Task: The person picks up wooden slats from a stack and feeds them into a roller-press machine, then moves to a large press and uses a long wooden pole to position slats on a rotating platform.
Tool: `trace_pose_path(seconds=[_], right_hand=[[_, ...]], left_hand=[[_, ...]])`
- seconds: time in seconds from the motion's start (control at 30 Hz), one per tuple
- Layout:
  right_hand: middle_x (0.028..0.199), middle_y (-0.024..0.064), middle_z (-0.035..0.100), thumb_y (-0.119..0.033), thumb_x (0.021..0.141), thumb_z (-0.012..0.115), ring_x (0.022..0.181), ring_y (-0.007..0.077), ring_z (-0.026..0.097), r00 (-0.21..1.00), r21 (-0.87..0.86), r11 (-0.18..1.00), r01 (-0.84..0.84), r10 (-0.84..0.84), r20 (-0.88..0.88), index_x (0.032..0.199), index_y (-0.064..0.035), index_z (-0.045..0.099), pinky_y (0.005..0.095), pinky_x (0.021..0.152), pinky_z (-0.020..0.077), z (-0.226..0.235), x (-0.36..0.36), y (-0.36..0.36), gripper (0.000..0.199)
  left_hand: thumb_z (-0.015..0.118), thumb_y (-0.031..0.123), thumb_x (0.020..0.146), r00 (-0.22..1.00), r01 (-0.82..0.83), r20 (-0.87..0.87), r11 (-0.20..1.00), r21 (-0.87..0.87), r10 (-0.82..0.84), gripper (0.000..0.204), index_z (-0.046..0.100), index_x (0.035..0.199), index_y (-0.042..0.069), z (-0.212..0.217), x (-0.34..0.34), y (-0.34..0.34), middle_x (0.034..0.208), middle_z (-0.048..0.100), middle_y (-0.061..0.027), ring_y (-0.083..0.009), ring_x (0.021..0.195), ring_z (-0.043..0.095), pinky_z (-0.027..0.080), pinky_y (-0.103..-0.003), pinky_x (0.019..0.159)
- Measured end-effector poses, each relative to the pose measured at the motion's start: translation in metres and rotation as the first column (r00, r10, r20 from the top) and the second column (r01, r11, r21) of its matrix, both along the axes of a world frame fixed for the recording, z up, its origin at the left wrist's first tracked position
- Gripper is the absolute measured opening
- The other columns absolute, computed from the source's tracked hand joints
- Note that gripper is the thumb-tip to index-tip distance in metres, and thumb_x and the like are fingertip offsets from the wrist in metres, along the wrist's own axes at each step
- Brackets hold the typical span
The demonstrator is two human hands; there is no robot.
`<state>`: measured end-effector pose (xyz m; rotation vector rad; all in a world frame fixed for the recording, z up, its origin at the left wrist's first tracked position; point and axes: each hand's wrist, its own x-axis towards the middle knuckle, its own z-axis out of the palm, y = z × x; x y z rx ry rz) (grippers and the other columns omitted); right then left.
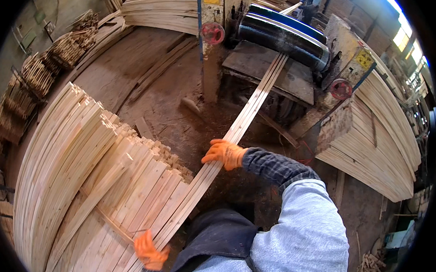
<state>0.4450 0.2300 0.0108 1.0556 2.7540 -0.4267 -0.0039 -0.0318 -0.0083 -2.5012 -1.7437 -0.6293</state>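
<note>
A narrow bundle of long, pale wooden strips (246,117) runs from the lower left up to the machine's dark roller (285,35), passing over its flat metal infeed table (252,64). My right hand (225,154), in an orange glove, is closed over the strips about midway along them. Down at the lower left is my left hand (149,250), gloved in orange too, beside the near part of the same strips. Its fingers point upward and its thumb stands apart; nothing shows in its grasp. The strips' near ends are out of sight.
A big stack of wooden strips (74,139) stands at my left, some lying loose on top. More stacked wood (373,138) is at the right. Red handwheels (213,33) sit on the machine's posts. Offcuts (192,107) and sawdust litter the floor.
</note>
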Motion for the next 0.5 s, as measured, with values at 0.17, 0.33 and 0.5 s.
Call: trace_pose_path(seconds=[0.17, 0.33, 0.5], right_hand=[[0.14, 0.0045, 0.064, 0.004, 0.07, 0.077, 0.143, 0.0242, 0.049, 0.986, 0.116, 0.984, 0.139, -0.127, -0.104, 0.138, -0.0246, 0.064, 0.0451, 0.132, 0.0186, -0.014, 0.059, 0.026, 0.075], [0.15, 0.0058, 0.056, -0.011, 0.07, 0.084, 0.147, 0.0282, 0.044, 0.947, 0.236, 0.938, 0.254, -0.291, 0.137, 0.146, -0.0189, 0.055, 0.045, 0.13, 0.0218, -0.011, 0.084, 0.027, 0.082], [0.139, 0.0077, 0.065, -0.013, 0.067, 0.079, 0.129, 0.0296, 0.059, 0.992, 0.092, 0.987, -0.129, 0.13, 0.002, 0.152, -0.0188, 0.052, 0.044, 0.117, 0.039, 0.006, -0.019, 0.005, 0.09]], left_hand=[[0.066, 0.038, 0.091, 0.774, -0.407, -0.401, 0.87, 0.279, 0.491, 0.032, 0.063, 0.106, 0.01, -0.077, -0.123, -0.107, 0.093, 0.068, -0.0118, -0.0323, 0.079, 0.065, 0.051, -0.048, 0.073], [0.086, 0.04, 0.058, 0.96, -0.277, -0.043, 0.923, -0.269, 0.276, 0.084, 0.063, 0.128, -0.001, -0.025, -0.075, -0.061, 0.109, 0.069, -0.0223, -0.0451, 0.097, 0.064, 0.049, -0.055, 0.088], [0.09, 0.038, 0.059, 0.949, -0.307, -0.012, 0.92, -0.243, 0.314, 0.082, 0.064, 0.128, 0.004, -0.006, -0.016, -0.034, 0.107, 0.069, -0.0178, -0.0401, 0.102, 0.062, 0.047, -0.051, 0.091]])
